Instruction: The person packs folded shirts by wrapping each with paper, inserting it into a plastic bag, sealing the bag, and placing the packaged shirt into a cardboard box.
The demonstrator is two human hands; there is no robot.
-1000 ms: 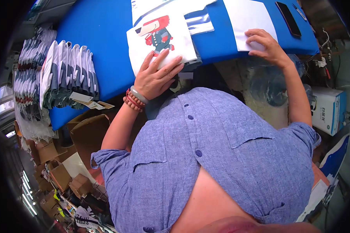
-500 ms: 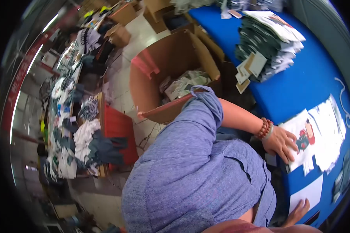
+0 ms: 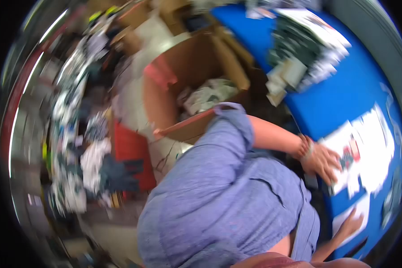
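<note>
At your far left, blurred garments (image 3: 94, 165) lie in loose heaps, seemingly unfolded. Next comes an open cardboard box (image 3: 165, 100) with crumpled cloth (image 3: 212, 94) inside; you can't tell whether that is waiting work or discards. Farther right, on the blue table (image 3: 310, 117), stands a stack of garments (image 3: 297, 42); these look folded, so that part seems done, with card tags (image 3: 290, 73) at the near edge. Your left hand (image 3: 322, 163) is spread flat and loose, grasping nothing you can see, on the edge of the printed white garment (image 3: 349, 152). That piece lies flat on the table, picture side up, apart from the stack, so it seems unfinished. Your right hand (image 3: 353, 222) rests on a white sheet (image 3: 364, 206); blur hides whether its fingers grip. Beyond the garment, bright white material (image 3: 380, 154) is too washed out to identify. How many pieces remain, you can't judge.
</note>
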